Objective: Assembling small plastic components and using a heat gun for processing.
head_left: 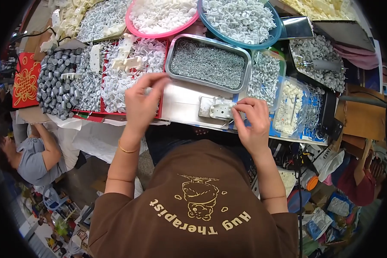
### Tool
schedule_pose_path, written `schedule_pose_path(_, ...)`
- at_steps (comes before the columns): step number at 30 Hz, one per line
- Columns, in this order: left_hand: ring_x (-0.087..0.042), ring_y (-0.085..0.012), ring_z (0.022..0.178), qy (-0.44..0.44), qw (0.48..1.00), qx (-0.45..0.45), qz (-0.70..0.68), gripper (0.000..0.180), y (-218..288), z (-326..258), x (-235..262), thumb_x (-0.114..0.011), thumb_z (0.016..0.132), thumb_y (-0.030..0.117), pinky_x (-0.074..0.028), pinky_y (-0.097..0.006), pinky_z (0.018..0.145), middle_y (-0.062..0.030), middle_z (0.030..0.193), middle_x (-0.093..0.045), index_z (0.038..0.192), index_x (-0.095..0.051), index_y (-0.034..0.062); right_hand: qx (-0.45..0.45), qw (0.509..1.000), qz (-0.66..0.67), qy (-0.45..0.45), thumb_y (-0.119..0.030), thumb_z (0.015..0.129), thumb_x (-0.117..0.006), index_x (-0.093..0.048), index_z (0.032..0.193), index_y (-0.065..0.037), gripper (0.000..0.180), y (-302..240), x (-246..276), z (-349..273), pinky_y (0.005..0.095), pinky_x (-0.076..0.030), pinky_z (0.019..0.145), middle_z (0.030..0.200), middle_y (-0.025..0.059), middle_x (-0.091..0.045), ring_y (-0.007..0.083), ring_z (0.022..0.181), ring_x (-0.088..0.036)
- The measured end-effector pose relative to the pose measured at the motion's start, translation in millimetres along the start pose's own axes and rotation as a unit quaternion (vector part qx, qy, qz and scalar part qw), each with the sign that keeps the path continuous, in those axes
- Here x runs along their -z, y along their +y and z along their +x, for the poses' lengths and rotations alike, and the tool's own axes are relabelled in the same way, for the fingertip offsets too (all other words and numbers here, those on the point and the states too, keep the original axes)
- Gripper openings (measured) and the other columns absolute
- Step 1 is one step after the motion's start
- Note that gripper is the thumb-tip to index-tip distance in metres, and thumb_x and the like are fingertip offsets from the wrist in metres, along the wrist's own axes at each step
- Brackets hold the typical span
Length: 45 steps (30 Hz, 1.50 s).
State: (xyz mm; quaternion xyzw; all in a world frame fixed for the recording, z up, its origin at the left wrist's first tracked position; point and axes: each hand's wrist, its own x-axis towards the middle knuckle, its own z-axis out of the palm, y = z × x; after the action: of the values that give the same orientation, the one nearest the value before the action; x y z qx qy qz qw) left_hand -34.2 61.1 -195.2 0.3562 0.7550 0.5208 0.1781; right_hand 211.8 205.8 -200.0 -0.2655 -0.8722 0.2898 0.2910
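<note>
- Centre of play: a cream-white plastic piece with round holes (221,111) sits on a small grey metal block (204,106), close to the front edge of the surface.
- The right hand (238,116) is right there, index finger and thumb bent together at the piece's right end; whether they pinch anything, I cannot tell.
- The left hand (161,81) hangs by the near left corner of a silvery rectangular metal tray of tiny metal pins (171,71), thumb and forefinger drawn close; I cannot tell if something small is between them.
- Room to move? A bare pale strip of the surface (179,102) opens left of the block; the tray closes it off at the back, the front edge borders it nearest the body.
- Hemming it in on the left, a red-walled box of white plastic parts (161,105); on the right, a clear plastic tub of white clips with nails (283,64).
- Further back, a pink round basin (130,25) and a teal round basin (278,31), both heaped with white pieces.
- Now the writing: the brown T-shirt (167,172) carries pale curved lettering around a cartoon drawing, upside down from here; a white carton (319,162) at lower right shows dark print.
</note>
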Motion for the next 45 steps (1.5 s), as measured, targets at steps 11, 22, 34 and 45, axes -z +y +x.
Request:
schedule_pose_path(11, -0.064, -0.0174, 0.1, -0.177, 0.967, -0.175, 0.061, 0.011, 9, -30, -90, -0.075, 0.087, 0.011, -0.03, -0.041, 0.097, -0.0002, 0.111, -0.075, 0.095, -0.068, 0.0082, -0.057, 0.997, 0.0, 0.054, -0.01, 0.085, -0.077, -0.072, 0.096, -0.003, 0.015, 1, 38, 56, 0.0285, -0.045, 0.068, 0.09, 0.0054, -0.068, 0.0158, 0.077, -0.058)
schedule_pose_path(22, -0.066, -0.0135, 0.098, -0.134, 0.97, -0.186, 0.079, 0.007, 9, -35, -98, -0.073, 0.087, 0.012, -0.03, -0.04, 0.091, 0.0024, 0.107, -0.075, 0.089, -0.066, 0.0111, -0.094, 0.912, -0.396, 0.048, -0.044, 0.083, -0.077, -0.076, 0.09, -0.008, 0.036, 82, 10, 188, 0.0441, -0.048, 0.086, 0.097, 0.0183, -0.065, 0.0347, 0.095, -0.059)
schedule_pose_path(34, -0.066, -0.0155, 0.097, -0.11, 0.967, -0.212, 0.093, 0.01, 6, -38, -99, -0.072, 0.087, 0.013, -0.032, -0.043, 0.089, 0.0033, 0.104, -0.074, 0.096, -0.067, 0.0109, -0.146, 0.984, -0.049, 0.086, -0.017, 0.098, -0.063, -0.063, 0.101, -0.002, 0.015, 51, 7, 174, 0.0326, -0.052, 0.077, 0.089, 0.0119, -0.071, 0.0228, 0.085, -0.069)
schedule_pose_path(45, -0.061, -0.0246, 0.095, 0.149, 0.836, -0.275, 0.45, 0.013, -1, 110, -9, -0.069, 0.083, 0.013, -0.034, -0.047, 0.088, -0.0012, 0.097, -0.068, 0.092, -0.074, 0.0204, -0.126, 0.941, 0.315, -0.014, 0.002, 0.093, -0.068, -0.067, 0.108, 0.003, 0.014, -2, 35, 81, 0.0242, -0.052, 0.085, 0.102, 0.0074, -0.072, 0.0122, 0.093, -0.068)
